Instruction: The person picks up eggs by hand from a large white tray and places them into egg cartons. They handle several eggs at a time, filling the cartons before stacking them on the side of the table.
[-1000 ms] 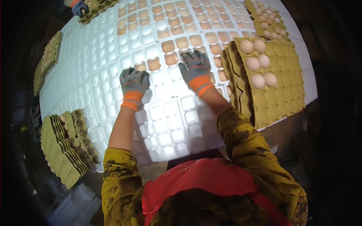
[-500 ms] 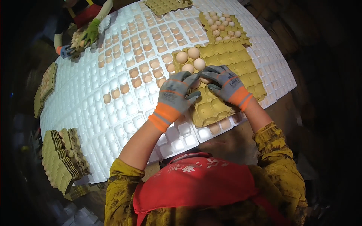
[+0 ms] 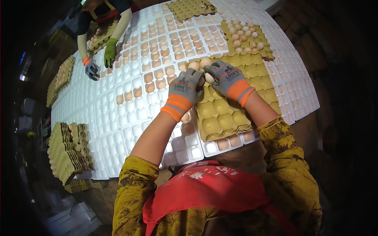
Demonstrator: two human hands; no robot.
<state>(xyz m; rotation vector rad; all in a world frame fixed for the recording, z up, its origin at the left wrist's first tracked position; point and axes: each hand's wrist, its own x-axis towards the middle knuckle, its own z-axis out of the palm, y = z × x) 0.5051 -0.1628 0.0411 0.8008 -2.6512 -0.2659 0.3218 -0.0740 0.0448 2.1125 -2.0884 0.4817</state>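
Both my hands wear grey work gloves with orange cuffs, over an olive pulp egg tray (image 3: 254, 74). My left hand (image 3: 184, 87) has its fingers curled round an egg (image 3: 201, 81), partly hidden by them. Close beside it, my right hand (image 3: 226, 78) closes its thumb and fingers on another egg (image 3: 209, 78). Just beyond my fingertips, a pale egg (image 3: 194, 65) and a second egg (image 3: 205, 62) sit at the tray's far left corner. Bare cups show in the near part of the tray. Whether more eggs are inside my palms is hidden.
White plastic trays (image 3: 130, 114), many cups holding eggs, cover the table. Another pulp tray (image 3: 269, 49) with eggs lies far right; one (image 3: 191, 10) lies at the back. Stacked pulp trays (image 3: 65, 153) stand left. Across the table, a co-worker's gloved hands (image 3: 110, 53) hover over the trays.
My hands have moved farther up the pulp tray, onto eggs that sat beyond them. The co-worker's hands have let go of an egg-filled pulp tray. The whole view has shifted slightly.
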